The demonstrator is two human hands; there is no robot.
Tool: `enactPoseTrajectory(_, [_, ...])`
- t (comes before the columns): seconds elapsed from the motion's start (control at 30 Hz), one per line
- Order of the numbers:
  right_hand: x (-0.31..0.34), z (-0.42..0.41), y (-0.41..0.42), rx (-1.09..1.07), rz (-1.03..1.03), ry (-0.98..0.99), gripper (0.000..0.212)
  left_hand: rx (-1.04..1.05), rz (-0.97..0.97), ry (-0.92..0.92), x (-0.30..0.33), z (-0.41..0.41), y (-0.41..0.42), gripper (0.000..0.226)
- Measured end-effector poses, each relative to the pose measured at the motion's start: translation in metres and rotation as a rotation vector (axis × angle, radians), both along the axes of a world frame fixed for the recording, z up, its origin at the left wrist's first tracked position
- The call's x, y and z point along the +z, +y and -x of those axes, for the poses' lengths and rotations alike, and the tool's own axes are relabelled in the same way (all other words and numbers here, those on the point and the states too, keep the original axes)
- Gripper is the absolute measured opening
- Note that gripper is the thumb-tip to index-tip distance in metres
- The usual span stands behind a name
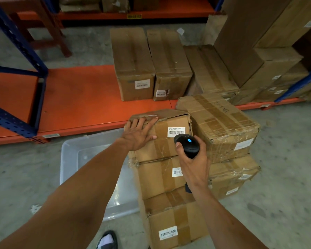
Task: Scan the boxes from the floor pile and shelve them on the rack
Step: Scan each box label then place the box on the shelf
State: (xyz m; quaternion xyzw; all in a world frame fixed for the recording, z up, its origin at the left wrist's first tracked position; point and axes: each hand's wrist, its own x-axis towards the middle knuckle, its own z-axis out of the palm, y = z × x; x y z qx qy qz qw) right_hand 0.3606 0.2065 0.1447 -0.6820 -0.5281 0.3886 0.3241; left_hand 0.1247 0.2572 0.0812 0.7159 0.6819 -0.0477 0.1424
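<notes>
A stack of three brown cardboard boxes stands on the floor in front of me. The top box (pixel 166 146) has a white barcode label (pixel 176 131) on its near face. My left hand (pixel 139 133) lies flat on that box's upper left corner, fingers spread. My right hand (pixel 193 159) grips a black handheld scanner (pixel 187 143) with a blue button, its head just below the label. A second stack (pixel 221 123) sits to the right, touching the first. Two labelled boxes (pixel 135 65) (pixel 169 65) stand side by side on the low orange rack shelf (pixel 79 97).
A clear plastic tub (pixel 90 169) lies on the concrete floor left of the stack. Blue rack uprights (pixel 18 42) rise at the left. More cartons (pixel 258 51) crowd the shelf's right end. My shoe (pixel 107 239) shows at the bottom.
</notes>
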Motion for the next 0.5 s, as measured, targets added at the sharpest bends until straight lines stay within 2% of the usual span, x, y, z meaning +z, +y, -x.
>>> enactPoseTrajectory(0.27, [-0.006,0.006,-0.004,-0.013,-0.005,0.018,0.065,-0.012,-0.082,-0.047,-0.012,0.022,-0.005,0.075])
enactPoseTrajectory(0.5, [-0.014,-0.004,-0.007,-0.052,0.028,0.047,0.071,0.001,-0.149,-0.099,-0.017,0.099,-0.036,0.078])
